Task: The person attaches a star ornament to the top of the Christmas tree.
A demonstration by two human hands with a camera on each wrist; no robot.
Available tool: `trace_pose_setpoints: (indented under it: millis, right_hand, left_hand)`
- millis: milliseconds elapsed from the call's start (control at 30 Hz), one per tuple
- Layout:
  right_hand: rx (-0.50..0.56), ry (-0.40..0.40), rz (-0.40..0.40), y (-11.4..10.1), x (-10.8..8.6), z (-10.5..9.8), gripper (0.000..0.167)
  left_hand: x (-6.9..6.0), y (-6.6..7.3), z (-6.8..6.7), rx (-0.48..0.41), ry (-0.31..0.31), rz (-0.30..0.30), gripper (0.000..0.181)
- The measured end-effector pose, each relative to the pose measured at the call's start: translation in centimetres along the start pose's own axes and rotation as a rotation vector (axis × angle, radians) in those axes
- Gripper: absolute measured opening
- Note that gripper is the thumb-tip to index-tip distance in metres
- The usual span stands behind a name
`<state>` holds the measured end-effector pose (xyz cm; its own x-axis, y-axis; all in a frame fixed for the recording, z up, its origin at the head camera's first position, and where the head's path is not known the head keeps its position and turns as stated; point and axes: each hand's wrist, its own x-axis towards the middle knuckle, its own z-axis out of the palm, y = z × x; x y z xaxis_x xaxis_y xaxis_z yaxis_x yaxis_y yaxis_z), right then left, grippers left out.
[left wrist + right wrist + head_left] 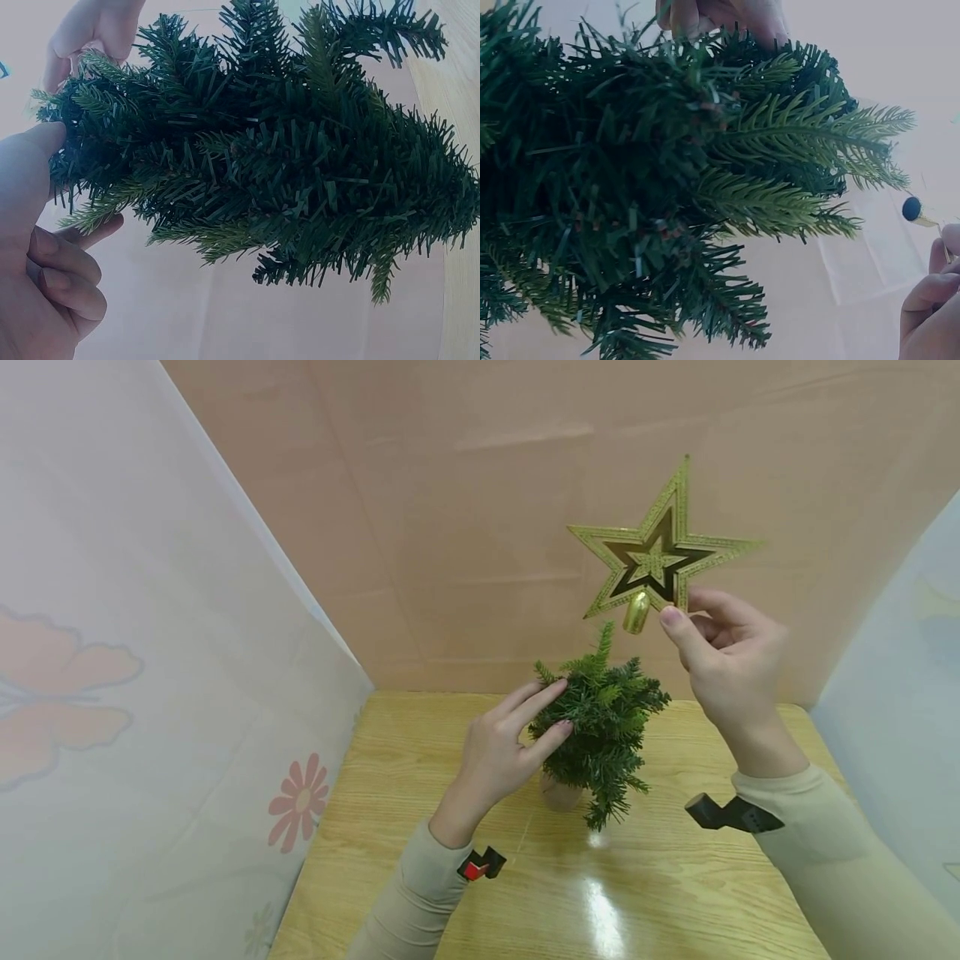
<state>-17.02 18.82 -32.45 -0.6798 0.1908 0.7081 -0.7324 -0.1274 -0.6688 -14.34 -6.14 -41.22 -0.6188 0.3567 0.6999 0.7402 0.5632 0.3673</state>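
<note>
A small green artificial Christmas tree point(600, 743) stands on the table, its bushy branches filling both wrist views. My left hand point(506, 747) touches the upper left of the foliage, thumb and extended fingers spread at the branches. In the left wrist view its thumb point(46, 142) rests against the tip sprigs, while other fingers curl loosely below. Above the tree, my right hand point(731, 664) pinches a lower point of a gold star tree topper point(654, 560) between thumb and fingers. The topper's hollow socket point(913, 209) shows in the right wrist view, apart from the treetop sprigs.
The tree's pale round base point(561, 793) sits on a wood-grain table point(420, 760). A peach backdrop point(465, 527) hangs behind, with a white flower-printed cloth point(187, 652) on the left and another pale cloth point(892, 652) on the right. Black cameras point(735, 814) are strapped to both wrists.
</note>
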Motion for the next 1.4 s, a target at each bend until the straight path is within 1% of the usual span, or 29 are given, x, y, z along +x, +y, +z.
trace_pose_setpoints:
  millis: [267, 567, 900, 1400]
  right_hand:
    - [-0.014, -0.002, 0.025, -0.2, 0.1, 0.0, 0.015]
    - [-0.011, 0.010, -0.008, -0.1, 0.0, 0.1, 0.013]
    - [-0.024, 0.007, 0.008, -0.1, 0.1, 0.0, 0.013]
    - [-0.032, 0.003, 0.051, -0.2, 0.2, -0.3, 0.015]
  left_hand:
    - [-0.3, 0.2, 0.7, -0.014, 0.000, -0.007, 0.049]
    - [-0.4, 0.2, 1.5, -0.022, 0.009, 0.002, 0.049]
    - [-0.3, 0.3, 2.2, -0.038, 0.013, 0.009, 0.048]
    - [0.5, 0.9, 1.6, -0.016, -0.025, -0.004, 0.048]
